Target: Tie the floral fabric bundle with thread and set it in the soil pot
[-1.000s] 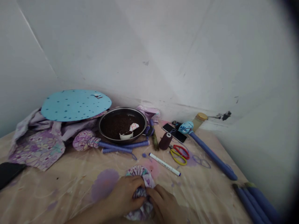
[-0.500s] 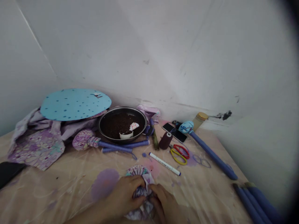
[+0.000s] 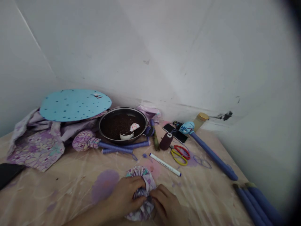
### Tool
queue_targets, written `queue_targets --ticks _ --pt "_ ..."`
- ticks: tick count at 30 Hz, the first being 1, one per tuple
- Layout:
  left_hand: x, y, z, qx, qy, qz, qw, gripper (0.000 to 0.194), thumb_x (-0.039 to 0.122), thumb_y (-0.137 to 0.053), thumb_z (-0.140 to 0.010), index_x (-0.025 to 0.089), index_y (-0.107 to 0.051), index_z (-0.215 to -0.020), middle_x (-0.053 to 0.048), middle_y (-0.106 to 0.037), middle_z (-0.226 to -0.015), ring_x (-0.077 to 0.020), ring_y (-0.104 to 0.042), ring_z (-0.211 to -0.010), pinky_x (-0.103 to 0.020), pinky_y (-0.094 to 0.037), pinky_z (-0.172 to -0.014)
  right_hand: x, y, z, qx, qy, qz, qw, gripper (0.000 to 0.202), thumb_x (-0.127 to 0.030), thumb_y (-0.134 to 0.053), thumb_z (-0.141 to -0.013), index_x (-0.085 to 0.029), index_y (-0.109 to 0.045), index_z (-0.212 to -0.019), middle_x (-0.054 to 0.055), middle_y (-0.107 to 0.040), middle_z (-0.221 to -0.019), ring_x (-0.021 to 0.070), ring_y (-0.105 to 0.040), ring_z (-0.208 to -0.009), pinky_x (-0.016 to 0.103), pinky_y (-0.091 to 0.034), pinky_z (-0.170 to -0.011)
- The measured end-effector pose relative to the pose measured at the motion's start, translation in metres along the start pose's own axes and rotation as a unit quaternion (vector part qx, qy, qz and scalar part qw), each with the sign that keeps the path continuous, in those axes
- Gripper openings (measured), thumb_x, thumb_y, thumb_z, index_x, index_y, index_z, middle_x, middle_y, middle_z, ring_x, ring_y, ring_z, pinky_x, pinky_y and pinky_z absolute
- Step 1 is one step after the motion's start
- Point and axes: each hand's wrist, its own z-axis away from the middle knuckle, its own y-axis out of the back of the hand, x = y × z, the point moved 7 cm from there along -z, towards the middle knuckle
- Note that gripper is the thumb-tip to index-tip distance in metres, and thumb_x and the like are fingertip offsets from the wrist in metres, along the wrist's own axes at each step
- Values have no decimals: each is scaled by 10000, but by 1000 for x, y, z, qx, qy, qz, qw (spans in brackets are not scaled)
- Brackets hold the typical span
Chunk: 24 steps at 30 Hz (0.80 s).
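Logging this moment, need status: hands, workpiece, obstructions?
Left hand gripping gathered floral cloth; right hand at its side. Marker beyond, not touching. Cloth's underside hidden.

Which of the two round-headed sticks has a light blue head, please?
The right stick, its head beside the jar; the left stick, by the pan, has a floral head.

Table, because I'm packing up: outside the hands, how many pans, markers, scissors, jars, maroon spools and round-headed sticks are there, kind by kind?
Pan: 1
Marker: 1
Scissors: 1
Jar: 1
Maroon spool: 1
Round-headed sticks: 2 (floral one, blue one)
Total: 7
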Motion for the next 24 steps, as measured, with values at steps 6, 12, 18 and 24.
queue_targets --ticks 6,12,18,24 --pt "4 -2 -1 -4 -3 7 1000 208 131 -584 -739 236 -633 -911 -7 -702 -949 -204 -625 -863 -242 -451 -777 -2 -9 0 -21 -10 108 994 248 -52 -504 -831 -238 -548 -988 34 -609 -909 196 -656 -751 255 -479 -626" --pt "0 -6 -1 -1 15 12 1000 200 126 -599 -717 222 -626 -890 -4 -698 -925 -195 -625 -856 -237 -437 -759 -8 -2 -4 17 -3 35 999 197 -91 -412 -918 -236 -533 -974 23 -575 -862 173 -632 -746 244 -459 -643" --pt "-5 -5 -1 10 55 20 998 173 127 -617 -696 206 -586 -846 11 -673 -857 -182 -605 -810 -237 -409 -711 -4 4 -2 65 -14 -49 997 176 -100 -398 -932 -231 -513 -915 2 -556 -827 146 -608 -736 222 -434 -650" --pt "-6 -5 0 26 72 40 996 168 103 -601 -672 205 -542 -792 31 -621 -777 -165 -569 -762 -231 -386 -686 -5 6 -2 91 -29 -80 992 181 -93 -397 -926 -229 -517 -925 0 -563 -824 139 -603 -728 210 -445 -651"
